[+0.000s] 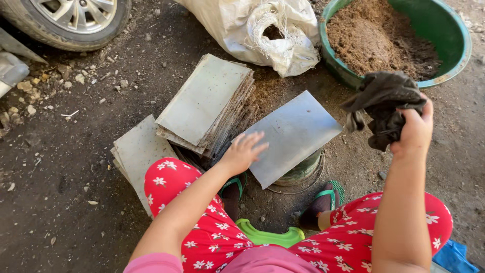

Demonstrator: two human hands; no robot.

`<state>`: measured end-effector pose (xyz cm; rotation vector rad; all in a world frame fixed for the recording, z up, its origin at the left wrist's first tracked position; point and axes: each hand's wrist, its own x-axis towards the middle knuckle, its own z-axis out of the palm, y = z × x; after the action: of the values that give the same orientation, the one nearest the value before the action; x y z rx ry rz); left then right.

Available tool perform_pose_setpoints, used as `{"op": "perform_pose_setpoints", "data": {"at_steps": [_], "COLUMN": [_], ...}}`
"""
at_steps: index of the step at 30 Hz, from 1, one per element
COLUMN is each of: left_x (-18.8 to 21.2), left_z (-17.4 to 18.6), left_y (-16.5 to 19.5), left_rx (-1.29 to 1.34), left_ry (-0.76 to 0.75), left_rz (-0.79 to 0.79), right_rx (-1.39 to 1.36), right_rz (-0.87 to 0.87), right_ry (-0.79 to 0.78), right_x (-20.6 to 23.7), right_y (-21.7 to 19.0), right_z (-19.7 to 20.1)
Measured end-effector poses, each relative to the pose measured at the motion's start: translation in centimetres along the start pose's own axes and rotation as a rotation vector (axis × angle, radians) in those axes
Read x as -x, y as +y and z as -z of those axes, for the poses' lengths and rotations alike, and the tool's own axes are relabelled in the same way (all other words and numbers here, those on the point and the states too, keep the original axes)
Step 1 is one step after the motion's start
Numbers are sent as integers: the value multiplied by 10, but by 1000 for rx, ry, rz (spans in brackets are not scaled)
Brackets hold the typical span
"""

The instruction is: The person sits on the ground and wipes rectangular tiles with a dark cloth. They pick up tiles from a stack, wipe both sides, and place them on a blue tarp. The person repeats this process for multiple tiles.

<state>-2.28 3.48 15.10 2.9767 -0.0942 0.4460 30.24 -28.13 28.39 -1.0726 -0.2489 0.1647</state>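
Pressing the left hand (242,151) open and flat, fingers spread, onto the near-left edge of the grey sheet (293,131). Steadying that sheet where it is lying tilted across a round can (303,173) on the dirt ground (60,192), just ahead of the knees.

Gripping a crumpled dark cloth (382,101) in the closed right hand (415,130), raised well clear of the sheet and hanging in front of the green basin (449,35). Not touching the sheet with the cloth at this moment.

Sitting low on a green stool (269,236), feet in green sandals (328,194) planted on either side of the can.

Judging progress only roughly: working on a single sheet, with a thick stack of similar sheets (204,103) lying just to the left, leaning over a second, flatter pile (137,151) beside the left knee. Being unable to tell from the surfaces which pile is finished and which is waiting, all looking equally dull and dusty. Reading the job as somewhere in the middle rather than near an end, given the many sheets in both piles.

Noting the basin holding a heap of brown, fibrous material (374,38), an open white sack (262,30) next to it, and a car wheel (76,20) at the top left.
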Motion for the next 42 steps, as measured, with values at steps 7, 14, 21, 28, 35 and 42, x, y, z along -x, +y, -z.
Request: {"op": "perform_pose_setpoints", "data": {"at_steps": [7, 14, 21, 28, 35, 42], "left_x": [-108, -119, -118, -81, -24, -25], "left_z": [79, 79, 69, 95, 140, 169], "left_y": [-26, -99, -148, -210, -238, -210], "left_rx": [1929, 2158, 1933, 1826, 1303, 866], "left_ry": [230, 744, 1002, 984, 1463, 539], "left_rz": [1020, 966, 718, 917, 1074, 1233], "right_rx": [43, 784, 286, 1018, 1009, 751], "right_rz": [-108, 93, -284, -36, 268, 374], "right_ry": [-425, -819, -703, -359, -542, -537], "right_x": [29, 50, 40, -34, -95, -127], "right_y": [-12, 82, 154, 82, 53, 65], "right_z": [-142, -263, -279, -316, -372, -397]}}
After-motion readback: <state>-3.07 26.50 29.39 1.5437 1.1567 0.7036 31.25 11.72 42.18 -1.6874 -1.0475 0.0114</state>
